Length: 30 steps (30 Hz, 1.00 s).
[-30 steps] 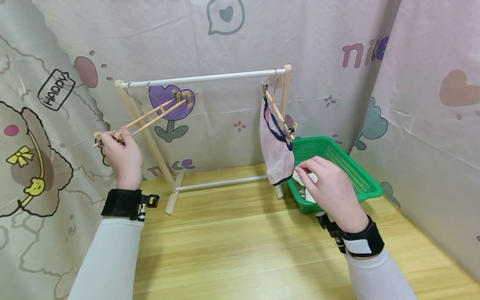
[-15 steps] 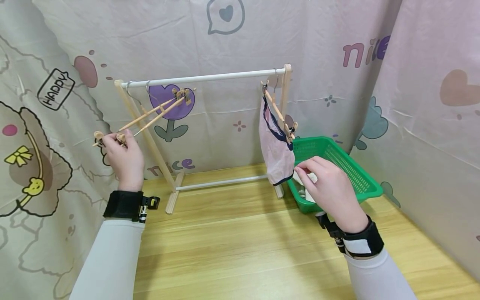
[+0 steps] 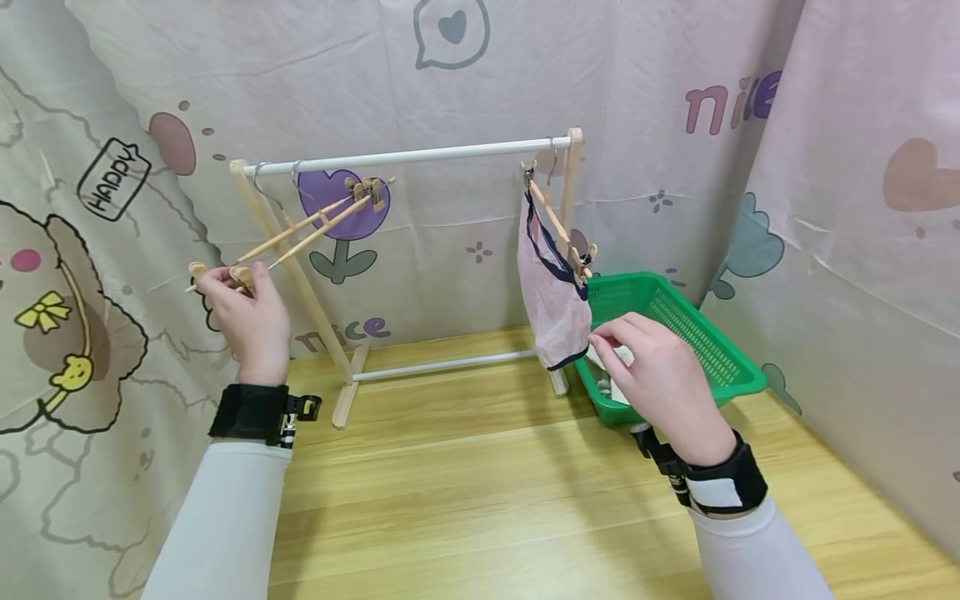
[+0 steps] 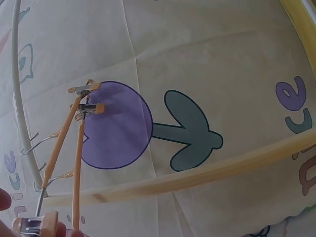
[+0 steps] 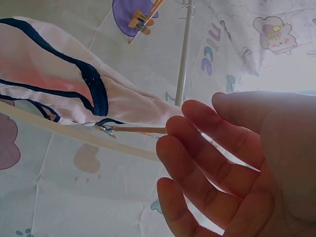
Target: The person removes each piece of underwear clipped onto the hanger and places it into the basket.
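Two wooden clip hangers (image 3: 303,242) hang from the left end of the white rail (image 3: 420,156). My left hand (image 3: 251,321) pinches a wooden clip (image 4: 37,224) at the near end of one of them. The hangers' far clips (image 3: 367,193) have no cloth in them. A pale pink pair of underpants (image 3: 551,308) with navy trim hangs from a third hanger (image 3: 553,221) at the rail's right end. Close by its lower corner is my right hand (image 3: 660,375), fingers (image 5: 197,168) loosely bent with nothing gripped between them.
The rail belongs to a wooden stand (image 3: 300,283) on a wood-grain table (image 3: 450,500). Behind the right hand sits a green basket (image 3: 697,333) with white cloth (image 3: 622,383) inside. Printed curtains (image 3: 450,92) close off the back and sides.
My left hand has shifted slightly down and right at the hanger's near end. The right hand stays in place while the underpants sway a little.
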Motion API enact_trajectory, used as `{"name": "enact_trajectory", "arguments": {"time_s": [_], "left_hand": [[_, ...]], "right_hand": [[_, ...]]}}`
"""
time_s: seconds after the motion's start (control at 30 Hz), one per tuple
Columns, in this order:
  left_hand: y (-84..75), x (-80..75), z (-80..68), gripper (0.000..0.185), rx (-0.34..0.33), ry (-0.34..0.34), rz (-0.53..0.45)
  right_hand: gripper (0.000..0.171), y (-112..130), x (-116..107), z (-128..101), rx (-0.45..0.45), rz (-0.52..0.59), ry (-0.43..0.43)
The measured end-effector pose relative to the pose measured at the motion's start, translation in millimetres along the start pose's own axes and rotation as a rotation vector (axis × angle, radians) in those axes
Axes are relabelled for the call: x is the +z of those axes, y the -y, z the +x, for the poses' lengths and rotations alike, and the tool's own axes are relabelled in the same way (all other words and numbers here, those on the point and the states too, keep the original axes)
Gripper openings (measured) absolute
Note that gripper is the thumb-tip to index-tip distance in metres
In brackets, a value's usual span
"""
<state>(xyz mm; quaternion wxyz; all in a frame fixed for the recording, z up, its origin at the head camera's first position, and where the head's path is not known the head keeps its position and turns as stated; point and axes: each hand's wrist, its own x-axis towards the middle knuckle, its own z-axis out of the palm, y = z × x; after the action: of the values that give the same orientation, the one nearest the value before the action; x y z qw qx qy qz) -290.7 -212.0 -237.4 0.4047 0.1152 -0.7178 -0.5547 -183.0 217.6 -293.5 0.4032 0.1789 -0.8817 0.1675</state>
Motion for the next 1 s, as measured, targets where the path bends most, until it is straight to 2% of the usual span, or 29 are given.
{"name": "enact_trajectory", "arguments": {"time_s": [0.2,0.4,0.57,0.8,1.0], "left_hand": [[1.4,1.1,1.3,0.052,0.016,-0.016,0.003],[-0.6,1.3,-0.7,0.058,0.102,-0.064,0.039],[-7.6,2.0,-3.0,0.06,0.14,-0.074,0.065],[-21.5,4.3,-9.4,0.068,0.167,-0.028,0.05],[-35.2,10.0,-18.9,0.079,0.228,0.045,0.082]], "right_hand": [[0.005,1,-1,0,0.004,0.003,-0.001],[0.007,0,-1,0,-0.007,-0.003,-0.009],[0.008,0,-1,0,-0.009,-0.005,-0.014],[0.007,0,-1,0,-0.008,-0.001,-0.017],[0.007,-1,-1,1,-0.003,0.002,-0.013]]}}
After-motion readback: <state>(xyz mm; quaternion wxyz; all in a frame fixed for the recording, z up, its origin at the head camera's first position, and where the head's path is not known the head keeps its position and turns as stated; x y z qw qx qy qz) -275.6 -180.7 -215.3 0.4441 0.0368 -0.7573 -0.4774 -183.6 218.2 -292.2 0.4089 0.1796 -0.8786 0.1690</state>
